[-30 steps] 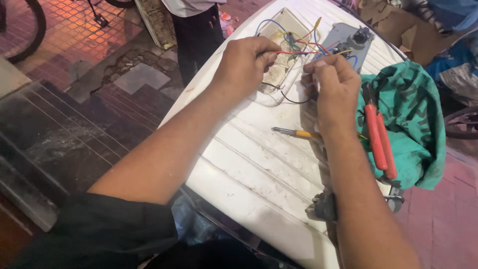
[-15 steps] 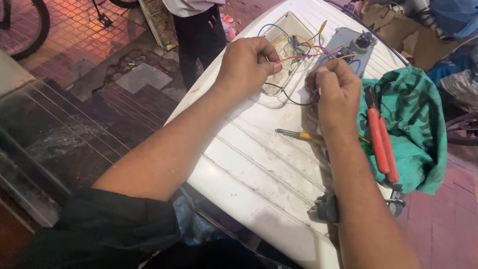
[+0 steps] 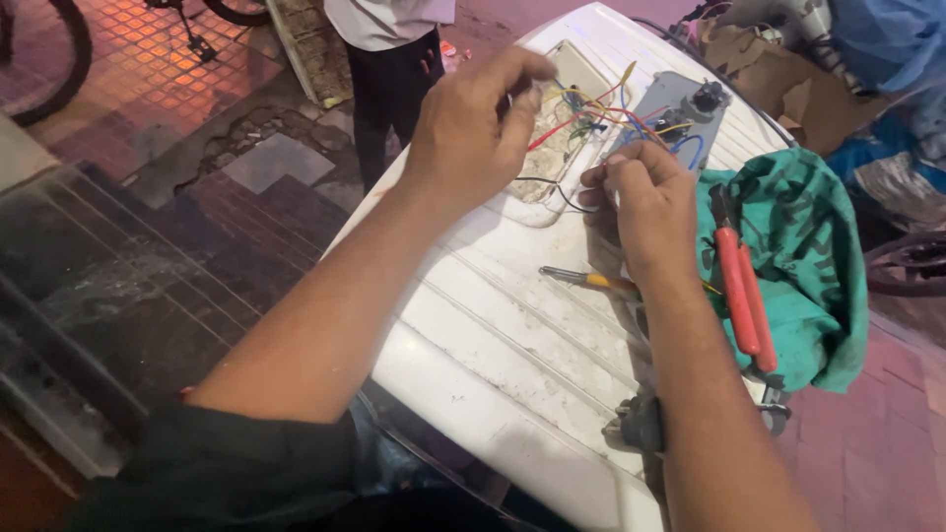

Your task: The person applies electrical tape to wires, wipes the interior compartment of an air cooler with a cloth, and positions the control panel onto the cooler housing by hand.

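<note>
**A:** Checking hand positions over the white panel [image 3: 512, 335]. What's each one got?

**B:** Left hand [image 3: 473, 128] is raised above the far end of the panel, fingers curled in, thumb and forefinger pinched close. Looks like it has a strand of the coloured wires [image 3: 601, 113], but I cannot tell which one. Right hand [image 3: 645, 202] sits lower, fingertips pinched shut on the wire ends by the black wire [image 3: 552, 192] loop.

**A:** Where does the wiring sit?

**B:** Far end of the panel, spread between a pale rectangular housing [image 3: 557, 148] and a grey plate [image 3: 680, 103] with a dark knob-like part. Both hands are right at it, one each side.

**A:** Room to move?

**B:** Panel's long middle is bare, so there's room toward the person. Left edge drops straight off to the tiled pavement [image 3: 148, 89]. Right side is crowded: green cloth [image 3: 808, 256] bunched up against the right wrist, red-handled pliers [image 3: 744, 296] lying on it.

**A:** Anything under the forearm?

**B:** Yellow-handled screwdriver [image 3: 586, 280], tip pointing left, handle partly hidden by the right arm. Dark metal tool [image 3: 636, 429] at the near edge, mostly covered.

**A:** Others nearby?

**B:** A person in dark trousers [image 3: 389, 89] stands just past the panel's far left edge. Cardboard [image 3: 759, 69] beyond the far right corner.
</note>
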